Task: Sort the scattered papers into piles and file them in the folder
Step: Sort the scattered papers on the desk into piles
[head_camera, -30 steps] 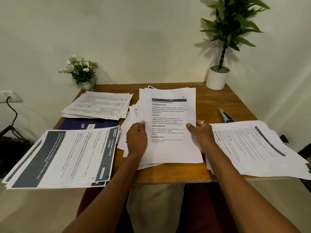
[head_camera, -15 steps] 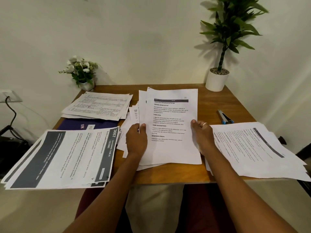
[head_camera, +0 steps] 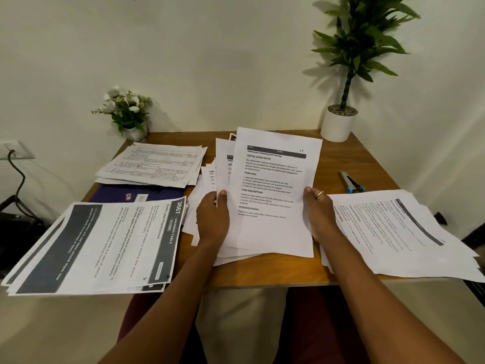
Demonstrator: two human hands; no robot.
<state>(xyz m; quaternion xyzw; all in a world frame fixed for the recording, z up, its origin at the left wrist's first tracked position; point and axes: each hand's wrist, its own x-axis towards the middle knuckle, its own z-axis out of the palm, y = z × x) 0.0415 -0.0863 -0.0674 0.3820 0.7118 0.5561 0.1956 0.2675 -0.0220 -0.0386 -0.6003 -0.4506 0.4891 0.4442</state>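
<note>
A loose stack of printed papers (head_camera: 273, 227) lies at the table's middle, its top sheet headed "Dishwasher Unloading and Storage". My left hand (head_camera: 212, 219) grips the stack's left edge, thumb on top. My right hand (head_camera: 319, 214), with a ring, holds the right edge. Three sorted piles lie around: a dark-banded pile (head_camera: 99, 248) overhanging the front left, a table-printed pile (head_camera: 154, 164) at the back left, and a pile (head_camera: 401, 232) on the right. The purple folder (head_camera: 115, 194) lies under the back-left pile.
A small white flower pot (head_camera: 126, 111) stands at the back left corner and a tall potted plant (head_camera: 341, 122) at the back right. A blue stapler (head_camera: 351, 182) lies right of the stack. The wooden table (head_camera: 262, 271) ends just before my lap.
Both hands have lifted and tilted the middle stack's top sheets, drawing the edges together. The side piles have not moved.
</note>
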